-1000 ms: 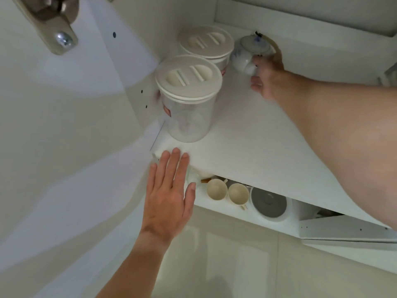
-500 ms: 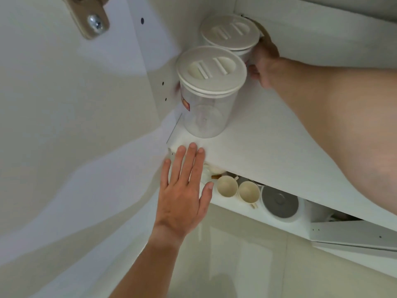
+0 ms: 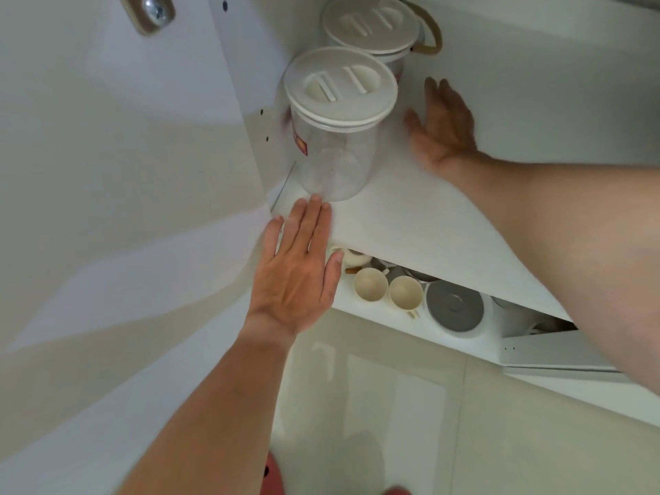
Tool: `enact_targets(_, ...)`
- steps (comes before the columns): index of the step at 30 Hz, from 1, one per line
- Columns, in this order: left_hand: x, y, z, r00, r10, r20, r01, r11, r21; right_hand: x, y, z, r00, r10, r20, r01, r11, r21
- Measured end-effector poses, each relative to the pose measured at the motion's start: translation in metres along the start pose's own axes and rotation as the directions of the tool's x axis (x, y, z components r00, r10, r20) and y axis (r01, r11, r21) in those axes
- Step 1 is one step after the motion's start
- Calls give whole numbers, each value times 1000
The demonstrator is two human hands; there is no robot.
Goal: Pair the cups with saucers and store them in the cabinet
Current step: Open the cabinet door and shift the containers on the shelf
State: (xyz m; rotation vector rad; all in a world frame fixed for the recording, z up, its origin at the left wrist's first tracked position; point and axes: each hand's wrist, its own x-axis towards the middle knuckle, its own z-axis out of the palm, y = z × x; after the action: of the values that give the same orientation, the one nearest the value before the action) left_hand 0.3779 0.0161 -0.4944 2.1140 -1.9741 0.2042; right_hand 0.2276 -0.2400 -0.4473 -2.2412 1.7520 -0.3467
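The upper shelf (image 3: 410, 223) carried two lidded jars (image 3: 335, 126) at eleven o'clock. The right hand (image 3: 444, 128) lay on it at one o'clock, fingers apart, empty. The left hand (image 3: 298, 273) rested flat on its front edge, fingers straight and together. Two cups (image 3: 387, 291) sat below at five o'clock.

Two jars (image 3: 339, 123) are lined up front to back on the upper shelf (image 3: 428, 223), with two cups (image 3: 387, 289) parked side by side on the shelf underneath.
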Motion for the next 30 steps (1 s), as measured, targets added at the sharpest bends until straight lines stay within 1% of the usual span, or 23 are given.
enact_targets(2, -3, 8, -3, 999, -35, 37, 35, 999, -21, -20, 4, 0, 998, -53, 35, 55, 996, -70)
enact_targets(4, -7, 16, -11, 997, -36, 62, 38, 999, -34, -42, 7, 0, 996, -47, 80, 56, 992, -115)
enact_targets(6, -12, 22, -24, 994, -58, 91, 63, 997, -45, -69, 6, -2, 992, -21, 123, 37, 991, -125)
enact_targets(10, -27, 35, -64, 962, -211, 170, 223, 974, -50, -126, -2, -15, 978, 44, 202, -16, 990, -139)
enact_targets(12, -35, 40, -89, 951, -237, 199, 249, 968, -37, -156, -13, -27, 964, 94, 249, -59, 988, -142)
enact_targets(14, -41, 43, -115, 945, -229, 234, 243, 969, -33, -187, -24, -43, 952, 120, 282, -85, 988, -133)
enact_targets(18, -54, 48, -171, 931, -202, 304, 225, 974, -40, -243, -45, -86, 927, 122, 354, -84, 989, -120)
enact_targets(20, -59, 51, -203, 909, -203, 363, 234, 971, -43, -268, -56, -111, 923, 127, 364, -86, 988, -127)
enact_targets(21, -62, 53, -221, 903, -217, 370, 248, 968, -38, -281, -63, -124, 924, 123, 361, -83, 989, -125)
enact_targets(24, -68, 59, -280, 889, -263, 374, 296, 955, -32, -318, -85, -170, 920, 120, 374, -95, 992, -85)
enact_targets(27, -75, 62, -331, 901, -238, 362, 269, 963, -35, -349, -101, -218, 915, 121, 384, -115, 993, -38)
enact_targets(30, -72, 65, -370, 911, -226, 344, 252, 967, -33, -366, -110, -265, 928, 138, 346, -149, 989, 5)
